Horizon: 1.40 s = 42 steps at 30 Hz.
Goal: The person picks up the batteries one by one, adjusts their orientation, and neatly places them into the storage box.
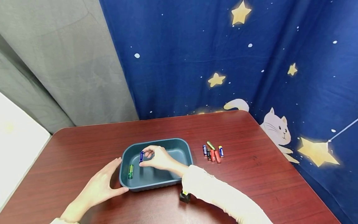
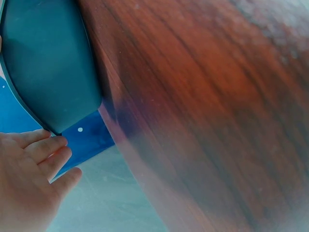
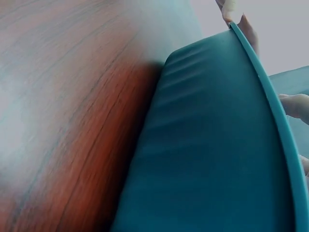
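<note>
Dark blue battery (image 1: 141,157): within the tray (image 1: 179,155), toward 10 o'clock of its centre as the head view has it, pinched between thumb and fingertips of the right hand (image 1: 160,158); cannot tell if it touches the tray floor. Green battery (image 1: 130,171) lies loose inside, between 8 and 9 o'clock. Left hand (image 1: 102,183) outside the same end, thumb and fingers spread wide, tips at the rim, apparently steadying it, no battery held. Beyond the tray, between 2 and 3 o'clock on the tabletop (image 1: 251,174), six loose batteries (image 1: 213,156) lie bunched, mixed colours, two of them red. Looks like loading at an early stage: one in, one at the point of placing, six left outside. Blue curtain (image 1: 179,46) hangs past the 12 o'clock edge.
</note>
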{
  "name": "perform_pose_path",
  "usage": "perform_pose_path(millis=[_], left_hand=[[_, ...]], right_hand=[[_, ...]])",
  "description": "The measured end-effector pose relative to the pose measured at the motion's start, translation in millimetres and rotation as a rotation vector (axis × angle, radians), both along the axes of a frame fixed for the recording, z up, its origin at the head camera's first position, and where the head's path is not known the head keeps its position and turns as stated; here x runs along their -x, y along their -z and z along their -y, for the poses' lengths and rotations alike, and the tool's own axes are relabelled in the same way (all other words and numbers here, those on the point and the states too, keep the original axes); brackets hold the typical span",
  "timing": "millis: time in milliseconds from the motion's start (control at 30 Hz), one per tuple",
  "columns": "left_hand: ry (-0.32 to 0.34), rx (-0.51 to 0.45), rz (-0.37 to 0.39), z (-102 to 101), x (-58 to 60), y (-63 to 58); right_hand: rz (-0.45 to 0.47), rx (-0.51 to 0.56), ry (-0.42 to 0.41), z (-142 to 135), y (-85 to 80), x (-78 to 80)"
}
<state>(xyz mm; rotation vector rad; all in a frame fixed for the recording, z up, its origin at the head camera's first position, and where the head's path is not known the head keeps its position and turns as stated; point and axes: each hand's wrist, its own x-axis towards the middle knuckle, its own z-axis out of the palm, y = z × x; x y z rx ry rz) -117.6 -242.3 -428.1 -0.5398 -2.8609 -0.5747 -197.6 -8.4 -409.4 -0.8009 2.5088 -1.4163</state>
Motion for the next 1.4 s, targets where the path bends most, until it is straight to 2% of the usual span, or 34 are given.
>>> perform_pose_path(millis=[200,467,800,1000,1133,1400], left_hand=[[0.005,0.000,-0.009,0,2.0,-1.5],[0.010,-0.014,-0.023,1,-1.3,-0.1],[0.015,0.009,-0.070,1,-0.7,1.0],[0.017,0.014,-0.078,2,-0.7,1.2],[0.016,0.011,-0.076,2,-0.4,1.1],[0.013,0.012,-0.064,2,-0.5,0.4]], right_hand=[[0.048,-0.029,0.005,10,0.1,0.8],[0.104,-0.096,-0.021,22,10.0,-0.7],[-0.053,-0.292,-0.017,41,18.6,-9.3],[-0.083,-0.343,0.008,44,22.9,-13.7],[-0.104,-0.366,-0.010,45,24.3,-12.5],[-0.207,-0.449,-0.044,49,25.7,-11.4]])
